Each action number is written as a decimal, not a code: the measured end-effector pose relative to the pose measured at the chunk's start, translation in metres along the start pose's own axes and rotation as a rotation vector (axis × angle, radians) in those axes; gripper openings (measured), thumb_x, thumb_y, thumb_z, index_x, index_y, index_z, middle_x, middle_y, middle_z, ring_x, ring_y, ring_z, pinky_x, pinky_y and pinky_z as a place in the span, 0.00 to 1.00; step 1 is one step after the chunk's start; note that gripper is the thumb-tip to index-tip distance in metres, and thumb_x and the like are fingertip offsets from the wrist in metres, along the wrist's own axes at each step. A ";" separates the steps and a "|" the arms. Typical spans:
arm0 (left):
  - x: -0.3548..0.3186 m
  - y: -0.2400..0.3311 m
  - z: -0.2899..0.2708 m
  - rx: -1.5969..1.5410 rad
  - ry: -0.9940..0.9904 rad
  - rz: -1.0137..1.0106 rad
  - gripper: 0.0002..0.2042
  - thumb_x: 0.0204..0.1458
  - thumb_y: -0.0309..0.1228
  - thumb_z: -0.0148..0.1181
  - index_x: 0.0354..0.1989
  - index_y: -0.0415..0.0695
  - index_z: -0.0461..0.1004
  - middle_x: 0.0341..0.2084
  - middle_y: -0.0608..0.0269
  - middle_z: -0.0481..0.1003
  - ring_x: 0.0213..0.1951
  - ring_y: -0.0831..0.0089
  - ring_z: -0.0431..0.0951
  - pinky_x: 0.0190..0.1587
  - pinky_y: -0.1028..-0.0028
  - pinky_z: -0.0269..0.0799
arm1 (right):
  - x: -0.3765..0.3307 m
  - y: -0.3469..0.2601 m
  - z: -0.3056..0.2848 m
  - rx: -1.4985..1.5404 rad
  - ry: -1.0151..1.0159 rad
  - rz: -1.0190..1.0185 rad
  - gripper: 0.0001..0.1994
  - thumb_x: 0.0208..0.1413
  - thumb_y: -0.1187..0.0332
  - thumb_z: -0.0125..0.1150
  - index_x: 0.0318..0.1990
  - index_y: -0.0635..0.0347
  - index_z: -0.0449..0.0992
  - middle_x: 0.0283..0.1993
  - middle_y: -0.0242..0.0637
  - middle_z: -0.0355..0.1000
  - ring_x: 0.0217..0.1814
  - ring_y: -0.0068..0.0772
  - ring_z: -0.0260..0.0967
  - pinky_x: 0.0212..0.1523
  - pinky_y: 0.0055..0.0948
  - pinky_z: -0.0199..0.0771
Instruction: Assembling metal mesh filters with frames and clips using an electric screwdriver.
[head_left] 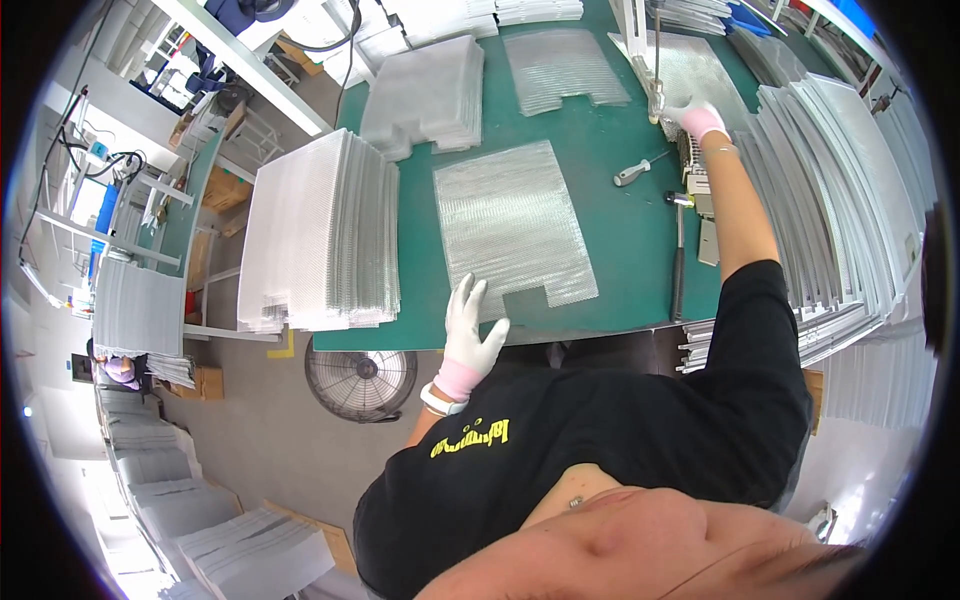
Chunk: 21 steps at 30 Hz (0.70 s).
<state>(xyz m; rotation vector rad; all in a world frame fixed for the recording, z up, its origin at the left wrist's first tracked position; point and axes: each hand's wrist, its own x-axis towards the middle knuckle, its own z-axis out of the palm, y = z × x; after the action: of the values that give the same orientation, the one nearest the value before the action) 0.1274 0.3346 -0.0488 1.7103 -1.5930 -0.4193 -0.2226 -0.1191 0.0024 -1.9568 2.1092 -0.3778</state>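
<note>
My left hand (471, 333), in a white glove with a pink cuff, rests flat with fingers spread on the near corner of a silvery ribbed sheet (515, 225) lying on the green table (620, 240). My right hand (697, 117), gloved the same, reaches far out and closes around a thin upright silvery bar (657, 60) at the back of the table. A screwdriver (638, 170) and a hammer (679, 255) lie on the table beside my right forearm.
A tall stack of ribbed sheets (320, 235) stands at the table's left end, with more stacks (425, 95) and a single sheet (562, 68) further back. Long metal strips (850, 210) pile up on the right. A floor fan (361, 378) sits below the table edge. Another person (118, 368) works far left.
</note>
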 end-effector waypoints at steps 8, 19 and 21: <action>0.017 0.008 0.009 -0.072 -0.040 0.042 0.33 0.52 0.35 0.64 0.65 0.38 0.62 0.68 0.40 0.57 0.70 0.43 0.55 0.70 0.53 0.51 | -0.015 0.017 0.030 0.086 0.175 -0.061 0.40 0.48 0.41 0.66 0.58 0.70 0.71 0.53 0.62 0.74 0.58 0.56 0.72 0.60 0.43 0.70; 0.020 0.021 0.019 -0.055 -0.067 0.077 0.33 0.53 0.38 0.63 0.66 0.38 0.61 0.69 0.41 0.56 0.70 0.41 0.52 0.71 0.52 0.49 | -0.039 -0.026 0.004 -0.063 -0.135 0.000 0.39 0.43 0.44 0.69 0.59 0.63 0.72 0.55 0.53 0.75 0.59 0.52 0.73 0.60 0.44 0.72; 0.018 0.017 0.017 -0.055 -0.063 0.071 0.33 0.53 0.38 0.63 0.66 0.38 0.61 0.69 0.41 0.55 0.70 0.41 0.52 0.71 0.52 0.49 | -0.017 -0.005 0.016 -0.003 -0.046 -0.023 0.39 0.43 0.44 0.70 0.58 0.64 0.72 0.55 0.55 0.75 0.59 0.52 0.73 0.60 0.44 0.72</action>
<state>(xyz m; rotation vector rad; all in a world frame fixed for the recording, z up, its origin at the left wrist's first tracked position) 0.1068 0.3133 -0.0435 1.6081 -1.6666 -0.4814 -0.2115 -0.1033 -0.0107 -1.9739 2.0619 -0.3299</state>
